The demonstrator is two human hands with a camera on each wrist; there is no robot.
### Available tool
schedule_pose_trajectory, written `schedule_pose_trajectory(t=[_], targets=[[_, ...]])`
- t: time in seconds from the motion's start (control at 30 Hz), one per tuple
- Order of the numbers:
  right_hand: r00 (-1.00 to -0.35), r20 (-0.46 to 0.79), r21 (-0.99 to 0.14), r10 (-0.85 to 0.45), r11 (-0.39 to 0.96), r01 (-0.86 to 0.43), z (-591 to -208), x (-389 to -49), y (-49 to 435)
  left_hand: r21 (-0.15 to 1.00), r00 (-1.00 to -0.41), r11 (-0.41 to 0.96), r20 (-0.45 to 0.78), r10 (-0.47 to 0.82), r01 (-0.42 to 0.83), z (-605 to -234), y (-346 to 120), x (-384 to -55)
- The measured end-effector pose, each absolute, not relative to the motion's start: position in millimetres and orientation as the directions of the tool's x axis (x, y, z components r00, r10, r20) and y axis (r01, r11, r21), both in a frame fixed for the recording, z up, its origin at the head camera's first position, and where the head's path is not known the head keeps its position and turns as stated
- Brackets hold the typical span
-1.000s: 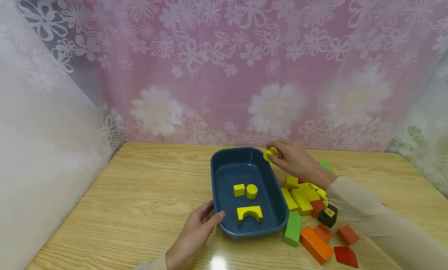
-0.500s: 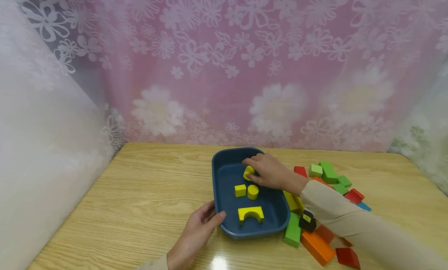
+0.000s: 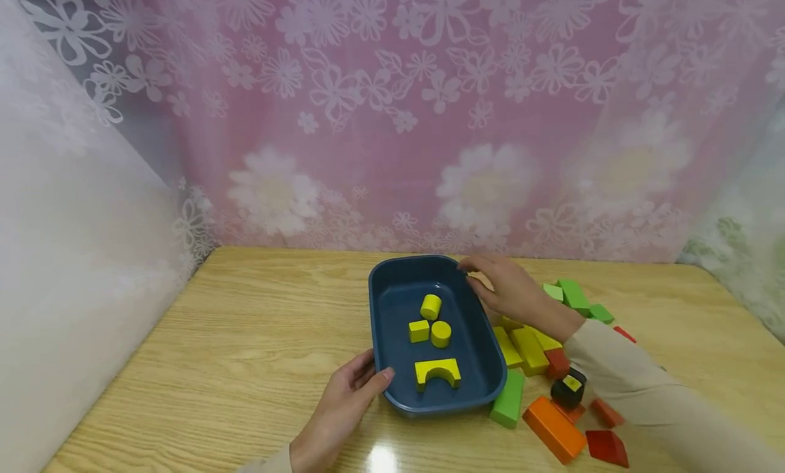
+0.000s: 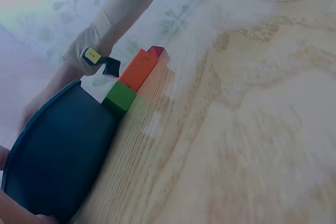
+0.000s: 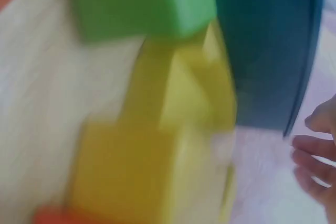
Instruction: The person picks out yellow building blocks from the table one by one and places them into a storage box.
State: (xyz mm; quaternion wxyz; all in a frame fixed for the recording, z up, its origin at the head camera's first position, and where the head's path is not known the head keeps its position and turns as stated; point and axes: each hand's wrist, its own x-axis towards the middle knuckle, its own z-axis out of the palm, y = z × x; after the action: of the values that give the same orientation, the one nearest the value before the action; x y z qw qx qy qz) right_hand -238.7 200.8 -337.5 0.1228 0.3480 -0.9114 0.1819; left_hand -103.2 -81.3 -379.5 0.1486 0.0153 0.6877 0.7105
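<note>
My left hand [image 3: 343, 405] grips the near left side of a dark blue tray [image 3: 395, 299], thumb over the rim. Four-sided and deep, the tray holds a yellow arch block [image 3: 437, 367], a yellow cube [image 3: 419, 332] and two yellow cylinders; one cylinder [image 3: 441, 334] stands beside the cube, while the other cylinder [image 3: 431, 307] lies farther back. Over the far right rim, my right hand [image 3: 512, 292] holds nothing, its fingers and thumb apart. The right wrist view shows those spread fingers [image 5: 312, 163] beside the tray wall, with blurred blocks in front.
Right of the tray lie several yellow blocks [image 3: 529, 350], a green block [image 3: 508, 399], an orange block [image 3: 555, 429] and red blocks [image 3: 607, 448]. More green blocks [image 3: 574, 297] lie farther back. A black wrist device [image 3: 569, 388] is on the right sleeve. A floral curtain [image 3: 392, 118] hangs behind the table.
My right hand carried a yellow cylinder into the tray, set it down behind the other blocks and let go, then moved back right over the rim. The left hand stayed on the tray.
</note>
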Motion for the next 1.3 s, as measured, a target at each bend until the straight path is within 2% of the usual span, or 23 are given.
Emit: schedule_pose_trajectory(t=[0.17, 0.33, 0.57, 0.8, 1.07, 1.23, 1.3], targets=[[-0.786, 0.206, -0.355, -0.583, 0.704, -0.615, -346, -234, 236, 0.984, -0.957, 0.002, -0.171, 0.233, -0.176, -381, -81, -104], [-0.779, 0.122, -0.371, -0.616, 0.699, -0.611, -360, -228, 246, 0.984, -0.959, 0.017, -0.179, 0.218, -0.180, -381, -83, -104], [-0.745, 0.153, -0.330, -0.650, 0.677, -0.658, -366, -226, 244, 0.983, -0.962, 0.030, -0.181, 0.206, -0.179, -380, -81, -102], [-0.670, 0.216, -0.298, -0.710, 0.606, -0.738, -365, -220, 242, 0.980, -0.960, 0.038, -0.198, 0.197, -0.194, -379, -79, -102], [-0.679, 0.289, -0.245, -0.675, 0.634, -0.734, -372, -217, 244, 0.983, -0.961, 0.042, -0.185, 0.207, -0.181, -380, -79, -103], [-0.705, 0.248, -0.295, -0.665, 0.641, -0.709, -371, -216, 243, 0.978, -0.959, 0.042, -0.207, 0.195, -0.203, -379, -79, -102], [-0.693, 0.248, -0.297, -0.676, 0.628, -0.719, -372, -216, 242, 0.978, -0.958, 0.042, -0.210, 0.193, -0.206, -379, -79, -102]])
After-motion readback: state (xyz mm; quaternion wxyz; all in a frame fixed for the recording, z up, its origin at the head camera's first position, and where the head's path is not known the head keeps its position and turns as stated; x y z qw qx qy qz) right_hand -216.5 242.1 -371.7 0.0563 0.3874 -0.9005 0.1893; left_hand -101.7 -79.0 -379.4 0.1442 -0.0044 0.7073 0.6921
